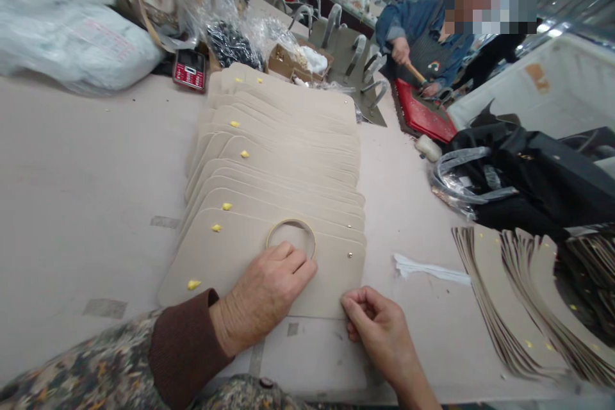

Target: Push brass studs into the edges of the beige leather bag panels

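My left hand (269, 288) is closed, its fingers curled over the near edge of a thin yellowish ring (271, 230) that looks like a narrow roll of tape. The ring rests over the front beige panel (230, 256), which has rounded corners. My right hand (379, 327) pinches at that panel's lower right corner; whether something small is also between the fingertips is hidden. Behind lies a row of overlapping beige panels (288, 125). Small yellow bits (193, 284) sit near their left ends, and small metal studs (350, 255) show near the right ends.
White strips (427, 270) lie right of my hands, beside fanned stacks of beige strips (509, 295). Black bags (538, 166) stand behind them. A co-worker (423, 38) holds a wooden-handled tool over a red board (423, 112). A red calculator (189, 70) and plastic-wrapped bundle (81, 45) lie back left.
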### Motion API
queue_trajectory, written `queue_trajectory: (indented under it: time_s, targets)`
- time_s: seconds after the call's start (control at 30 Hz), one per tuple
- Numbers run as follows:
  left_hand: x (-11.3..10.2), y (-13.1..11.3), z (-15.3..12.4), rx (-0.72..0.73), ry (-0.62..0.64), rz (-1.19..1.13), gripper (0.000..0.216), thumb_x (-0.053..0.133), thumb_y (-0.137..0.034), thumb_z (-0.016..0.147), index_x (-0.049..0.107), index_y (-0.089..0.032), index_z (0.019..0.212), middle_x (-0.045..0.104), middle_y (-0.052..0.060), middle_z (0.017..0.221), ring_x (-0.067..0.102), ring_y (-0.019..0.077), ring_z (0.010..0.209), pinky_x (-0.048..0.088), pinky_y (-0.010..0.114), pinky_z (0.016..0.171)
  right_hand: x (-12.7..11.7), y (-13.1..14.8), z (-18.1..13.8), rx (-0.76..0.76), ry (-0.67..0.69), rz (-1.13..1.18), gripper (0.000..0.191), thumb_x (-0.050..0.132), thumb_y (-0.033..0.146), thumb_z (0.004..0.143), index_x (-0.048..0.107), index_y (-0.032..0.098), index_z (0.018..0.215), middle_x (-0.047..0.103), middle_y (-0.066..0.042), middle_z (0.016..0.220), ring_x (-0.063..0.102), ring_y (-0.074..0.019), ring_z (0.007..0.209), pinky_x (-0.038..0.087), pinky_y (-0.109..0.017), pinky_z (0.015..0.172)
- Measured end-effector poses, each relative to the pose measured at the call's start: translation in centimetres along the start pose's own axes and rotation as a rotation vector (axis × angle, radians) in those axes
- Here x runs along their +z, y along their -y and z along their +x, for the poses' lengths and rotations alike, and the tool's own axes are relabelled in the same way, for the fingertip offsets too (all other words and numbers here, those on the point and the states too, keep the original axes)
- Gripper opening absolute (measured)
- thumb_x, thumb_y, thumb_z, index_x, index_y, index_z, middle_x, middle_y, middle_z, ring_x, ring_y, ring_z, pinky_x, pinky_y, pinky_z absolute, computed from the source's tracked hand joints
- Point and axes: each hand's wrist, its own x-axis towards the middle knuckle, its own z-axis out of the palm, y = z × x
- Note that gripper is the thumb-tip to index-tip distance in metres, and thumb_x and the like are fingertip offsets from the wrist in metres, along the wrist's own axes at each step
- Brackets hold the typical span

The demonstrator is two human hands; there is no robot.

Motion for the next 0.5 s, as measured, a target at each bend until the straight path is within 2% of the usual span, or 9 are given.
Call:
queue_trajectory:
  time_s: [0.1,0.17,0.23,0.27,0.33,0.43,0.5]
  targets:
    - [0.2,0.0,0.0,-0.008,0.015,0.001,0.002,0.053,-0.016,0.091,0.055,-0.018,0.091,0.053,0.004,0.086,0.043,0.0229,0.08,0.041,0.036,0.072,0.5,-0.1,0.0,-0.079,-0.062,-0.088,0.034,0.061,0.051,0.082,0.06,0.018,0.078,0.055,0.003,0.054,0.052,-0.0115,0.043,0.041,-0.02,0.041]
    - [0.2,0.0,0.0,-0.014,0.016,0.002,0.003,0.054,-0.015,0.09,0.054,-0.018,0.091,0.054,0.004,0.086,0.043,0.0231,0.08,0.041,0.037,0.072,0.5,-0.1,0.0,-0.11,-0.112,-0.101,0.034,0.061,0.05,0.082,0.059,0.018,0.093,0.056,0.004,0.055,0.054,-0.0123,0.042,0.043,-0.021,0.04]
    - [0.2,0.0,0.0,-0.021,0.011,0.004,0.004,0.055,-0.014,0.089,0.054,-0.018,0.091,0.054,0.004,0.086,0.044,0.0231,0.08,0.042,0.037,0.072,0.1,-0.3,-0.1,-0.098,-0.112,-0.043,0.042,0.063,0.051,0.081,0.053,0.019,0.107,0.056,0.006,0.055,0.056,-0.0138,0.042,0.047,-0.022,0.04]
    - [0.1,-0.1,0.0,-0.022,0.012,0.003,0.004,0.055,-0.014,0.089,0.055,-0.017,0.091,0.054,0.004,0.087,0.044,0.0229,0.08,0.042,0.037,0.072,-0.2,-0.5,-0.2,-0.095,-0.101,-0.004,0.045,0.064,0.051,0.081,0.052,0.019,0.11,0.057,0.006,0.056,0.058,-0.0145,0.043,0.048,-0.023,0.04]
    - [0.1,-0.1,0.1,-0.018,0.011,0.004,0.004,0.054,-0.013,0.09,0.055,-0.017,0.091,0.055,0.004,0.087,0.044,0.0224,0.08,0.043,0.036,0.073,-0.9,-0.9,-0.6,-0.161,-0.121,-0.006,0.037,0.062,0.049,0.083,0.054,0.019,0.103,0.06,0.003,0.06,0.06,-0.0152,0.046,0.05,-0.024,0.043]
    - [0.0,-0.1,0.1,-0.007,-0.003,0.012,0.007,0.052,-0.012,0.091,0.056,-0.016,0.091,0.055,0.004,0.086,0.045,0.0218,0.079,0.043,0.036,0.073,-1.7,-1.4,-1.2,-0.492,-0.236,-0.304,0.016,0.058,0.035,0.089,0.061,0.019,0.089,0.067,-0.003,0.071,0.064,-0.0156,0.059,0.054,-0.025,0.056]
    - [0.0,-0.1,0.1,-0.003,-0.013,0.015,0.009,0.05,-0.01,0.091,0.057,-0.016,0.091,0.055,0.004,0.086,0.045,0.0218,0.078,0.043,0.036,0.072,-1.9,-1.5,-1.3,-0.744,-0.243,-0.53,0.011,0.054,0.022,0.092,0.065,0.019,0.091,0.069,-0.006,0.079,0.066,-0.0167,0.072,0.055,-0.026,0.068]
